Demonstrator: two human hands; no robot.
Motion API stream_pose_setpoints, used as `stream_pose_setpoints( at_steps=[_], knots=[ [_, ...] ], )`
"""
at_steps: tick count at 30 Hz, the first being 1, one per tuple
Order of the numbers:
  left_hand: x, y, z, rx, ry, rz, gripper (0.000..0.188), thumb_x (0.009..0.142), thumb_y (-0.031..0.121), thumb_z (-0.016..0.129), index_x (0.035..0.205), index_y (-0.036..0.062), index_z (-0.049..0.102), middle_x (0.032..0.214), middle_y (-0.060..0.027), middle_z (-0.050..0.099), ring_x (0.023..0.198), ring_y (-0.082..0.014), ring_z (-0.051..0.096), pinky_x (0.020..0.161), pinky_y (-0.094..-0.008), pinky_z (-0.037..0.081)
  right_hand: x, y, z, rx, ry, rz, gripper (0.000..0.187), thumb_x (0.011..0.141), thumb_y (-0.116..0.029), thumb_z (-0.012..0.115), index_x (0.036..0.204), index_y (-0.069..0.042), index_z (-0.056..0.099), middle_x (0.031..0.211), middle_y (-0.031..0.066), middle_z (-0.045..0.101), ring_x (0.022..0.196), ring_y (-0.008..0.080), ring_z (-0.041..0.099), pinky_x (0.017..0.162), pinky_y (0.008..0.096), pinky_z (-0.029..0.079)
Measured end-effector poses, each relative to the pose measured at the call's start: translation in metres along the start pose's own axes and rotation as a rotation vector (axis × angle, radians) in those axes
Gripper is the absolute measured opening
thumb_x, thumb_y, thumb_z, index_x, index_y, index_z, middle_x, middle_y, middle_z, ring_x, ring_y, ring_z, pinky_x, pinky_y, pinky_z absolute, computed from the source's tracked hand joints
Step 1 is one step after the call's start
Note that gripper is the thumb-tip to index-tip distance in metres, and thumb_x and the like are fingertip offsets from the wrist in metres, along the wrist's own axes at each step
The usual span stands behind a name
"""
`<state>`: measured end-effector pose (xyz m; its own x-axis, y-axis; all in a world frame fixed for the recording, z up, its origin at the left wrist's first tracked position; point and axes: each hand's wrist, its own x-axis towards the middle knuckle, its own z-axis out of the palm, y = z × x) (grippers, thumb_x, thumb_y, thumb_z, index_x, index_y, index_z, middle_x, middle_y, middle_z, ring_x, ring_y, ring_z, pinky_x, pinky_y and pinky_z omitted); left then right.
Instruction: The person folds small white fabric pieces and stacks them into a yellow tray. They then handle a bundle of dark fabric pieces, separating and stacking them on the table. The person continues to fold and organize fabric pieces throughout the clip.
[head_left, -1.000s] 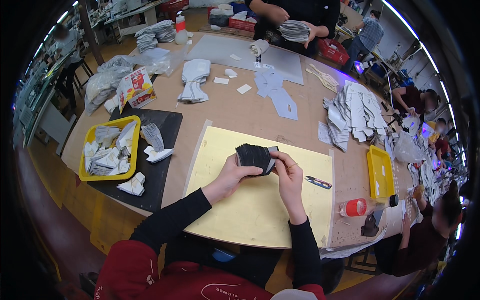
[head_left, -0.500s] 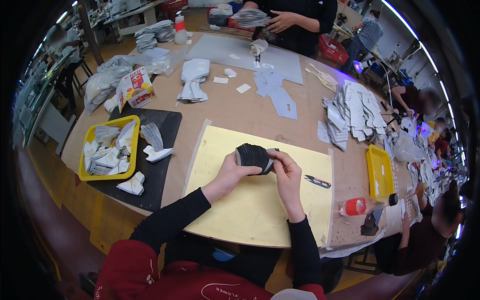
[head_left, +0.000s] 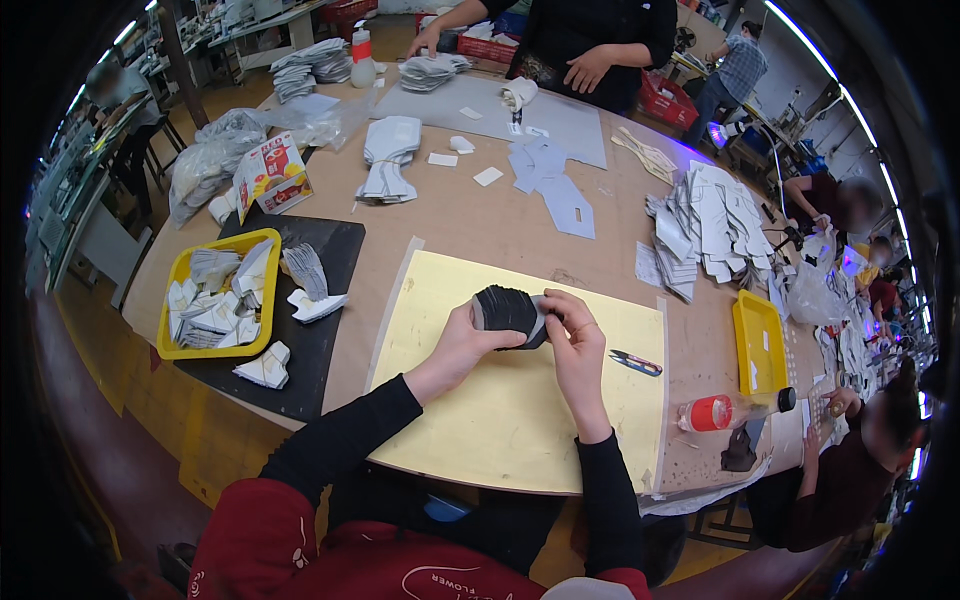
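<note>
A thick stack of black cut pieces (head_left: 505,311) with greyish edges is held over the yellow board (head_left: 470,430). My left hand (head_left: 460,342) wraps round its left side, with the thumb laid across the near edge. At the right end, my right hand (head_left: 577,345) pinches a grey-edged piece of the stack between thumb and fingers. Whether that is one layer or several, I cannot tell. To the right of my right hand, thread snips (head_left: 636,363) lie on the board.
At left a yellow tray (head_left: 272,290) of white pieces sits on a black mat (head_left: 335,260). Piles of white pieces (head_left: 715,220) and a second yellow tray (head_left: 752,345) are at right, near a red-labelled bottle (head_left: 708,412). Across the table stands a co-worker (head_left: 590,50).
The co-worker's stack of grey pieces now lies on the far side of the table, and that person's arm reaches left. My right fingers have shifted slightly at the stack's end.
</note>
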<state>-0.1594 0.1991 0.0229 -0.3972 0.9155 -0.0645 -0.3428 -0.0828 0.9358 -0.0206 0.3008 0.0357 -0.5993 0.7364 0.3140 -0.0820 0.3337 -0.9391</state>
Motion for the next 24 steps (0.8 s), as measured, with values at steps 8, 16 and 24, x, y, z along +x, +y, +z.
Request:
stream_pose_setpoints(
  at_steps=[8, 16, 24],
  knots=[
    [-0.002, 0.002, 0.002, -0.015, 0.017, -0.008, 0.042, 0.073, 0.002, 0.075, 0.111, -0.0008, 0.057, 0.107, -0.0070, 0.064, 0.097, -0.0142, 0.062, 0.088, -0.0295, 0.049, 0.000, -0.009, 0.003, -0.043, -0.008, -0.030, 0.021, 0.087, 0.000, 0.062, 0.108, 0.003, 0.065, 0.116, 0.0118, 0.059, 0.096, 0.0153, 0.061, 0.071, 0.0245, 0.056],
    [-0.001, 0.010, 0.001, -0.249, 0.027, -0.124, 0.039, 0.082, 0.004, 0.064, 0.119, 0.0017, 0.051, 0.111, -0.0082, 0.061, 0.101, -0.0168, 0.062, 0.089, -0.0338, 0.053, -0.003, -0.008, 0.007, 0.157, 0.001, 0.065, 0.048, 0.088, 0.001, 0.061, 0.134, 0.001, 0.046, 0.118, 0.0121, 0.057, 0.094, 0.0136, 0.060, 0.077, 0.0243, 0.054],
    [-0.001, 0.013, -0.001, -0.278, -0.032, -0.141, 0.039, 0.083, 0.005, 0.062, 0.120, -0.0002, 0.050, 0.112, -0.0102, 0.060, 0.102, -0.0185, 0.062, 0.091, -0.0348, 0.053, -0.003, -0.007, 0.004, 0.299, 0.011, 0.110, 0.055, 0.087, 0.002, 0.061, 0.138, 0.000, 0.040, 0.111, 0.0138, 0.060, 0.093, 0.0134, 0.060, 0.083, 0.0258, 0.050]
  ],
)
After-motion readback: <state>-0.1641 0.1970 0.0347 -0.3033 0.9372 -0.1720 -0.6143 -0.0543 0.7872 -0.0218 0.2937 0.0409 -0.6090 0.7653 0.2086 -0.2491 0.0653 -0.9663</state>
